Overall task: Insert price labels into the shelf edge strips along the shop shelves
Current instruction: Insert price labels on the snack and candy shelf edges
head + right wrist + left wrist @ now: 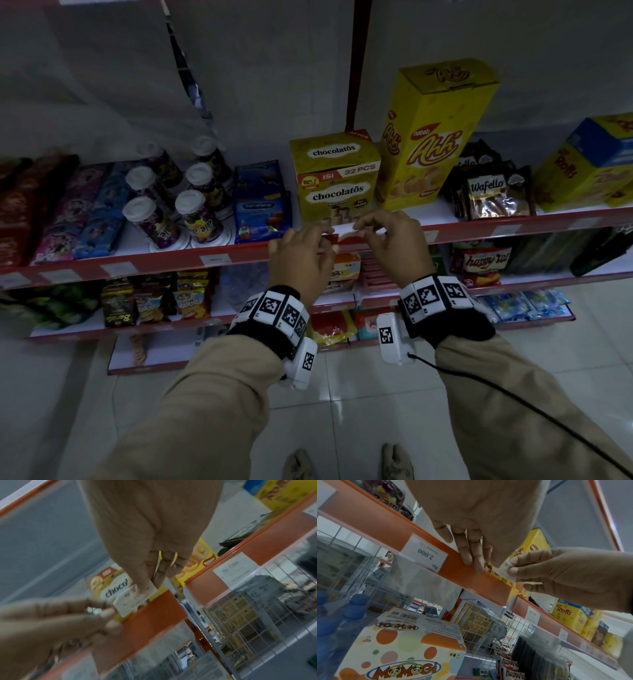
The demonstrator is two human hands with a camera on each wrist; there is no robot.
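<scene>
The right hand [394,240] pinches a small white paper price label [133,600] at the orange plastic shelf edge strip [462,573], left hand [301,257] fingers extended against it; next, probably, sliding it in.

A yellow chocolatos box [335,178] stands beside a taller yellow Ahh box [435,137]; white-lidded cups [171,195] cluster left of a blue SariWangi pack [262,205]; Wafello packs [493,195] sit further right.

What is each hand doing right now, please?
Left hand: open, straight fingers on the shelf edge strip.
Right hand: pinching a price label.
</scene>
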